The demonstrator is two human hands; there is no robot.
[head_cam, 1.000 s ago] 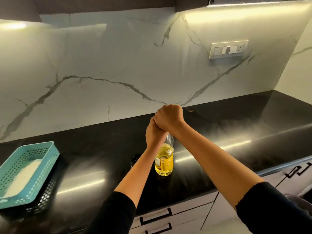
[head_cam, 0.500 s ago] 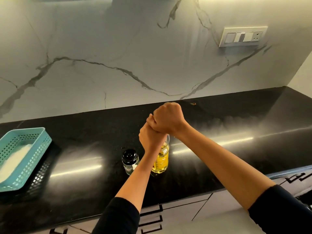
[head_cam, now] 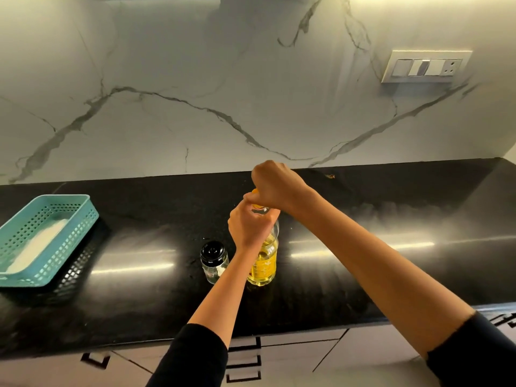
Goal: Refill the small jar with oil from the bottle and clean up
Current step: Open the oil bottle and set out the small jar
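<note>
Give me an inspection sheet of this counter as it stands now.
Surface: black countertop, glossy, with light streaks reflected in it.
Job's things: oil bottle upright, partly full of yellow oil; small jar upright beside it, black lid on.
Clutter: teal basket at the left, something white lying in it.
Hands: left hand grips the bottle's neck; right hand is closed over the cap.
Cables: nothing seen.
Surroundings: marble wall with a switch panel; drawers below the counter edge.
</note>
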